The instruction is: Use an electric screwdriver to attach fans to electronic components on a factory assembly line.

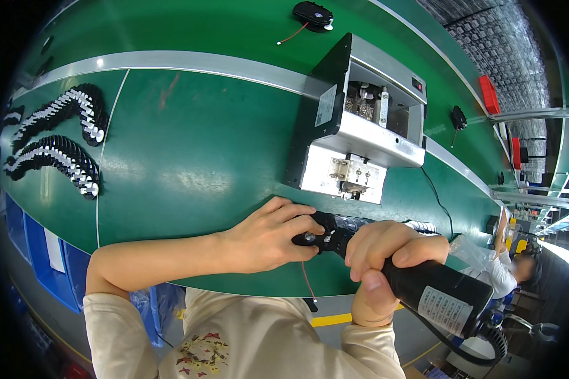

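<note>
Surface: green bench [189, 145] carrying everything
Left: two curved rows of black-and-white parts [60, 136] lying
Centre: grey metal machine [360, 120] sitting
Far: small black wired part [312, 14] resting

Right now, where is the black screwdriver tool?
In the head view, lower right: the right hand grips the black electric screwdriver, its tip at the small black part under the left hand.

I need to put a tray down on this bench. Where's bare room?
Free: the green mat between the rows of black parts and the metal machine. Crowded: the near edge, where both hands work the black driver.
</note>
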The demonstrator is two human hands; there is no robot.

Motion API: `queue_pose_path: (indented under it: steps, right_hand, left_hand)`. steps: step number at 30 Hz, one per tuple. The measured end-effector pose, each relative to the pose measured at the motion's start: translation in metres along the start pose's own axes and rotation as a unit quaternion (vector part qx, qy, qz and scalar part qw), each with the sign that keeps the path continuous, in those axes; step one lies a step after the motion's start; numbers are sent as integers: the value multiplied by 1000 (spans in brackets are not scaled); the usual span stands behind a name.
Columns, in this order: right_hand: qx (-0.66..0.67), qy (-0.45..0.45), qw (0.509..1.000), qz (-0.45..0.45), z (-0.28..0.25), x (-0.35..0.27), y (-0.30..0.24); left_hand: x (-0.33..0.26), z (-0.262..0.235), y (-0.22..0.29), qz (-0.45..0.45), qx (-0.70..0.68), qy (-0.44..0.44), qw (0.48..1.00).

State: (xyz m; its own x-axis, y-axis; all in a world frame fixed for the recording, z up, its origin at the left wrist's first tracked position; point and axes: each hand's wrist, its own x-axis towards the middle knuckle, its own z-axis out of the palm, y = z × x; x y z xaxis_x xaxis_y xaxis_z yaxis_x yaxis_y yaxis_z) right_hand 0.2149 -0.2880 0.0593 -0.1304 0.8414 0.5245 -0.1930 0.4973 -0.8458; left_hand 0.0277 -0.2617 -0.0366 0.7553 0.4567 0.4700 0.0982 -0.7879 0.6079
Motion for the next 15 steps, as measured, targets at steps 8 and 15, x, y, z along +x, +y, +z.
queue_pose_path:
  steps: [8,15]
  right_hand:
    - [-5,39,999,25,5,-1,-6]
    - [44,90,992,-73,-18,34,-24]
  left_hand:
    - [-3,0,0,5,3,8,1000]
    - [-1,9,2,8,29,-3,1000]
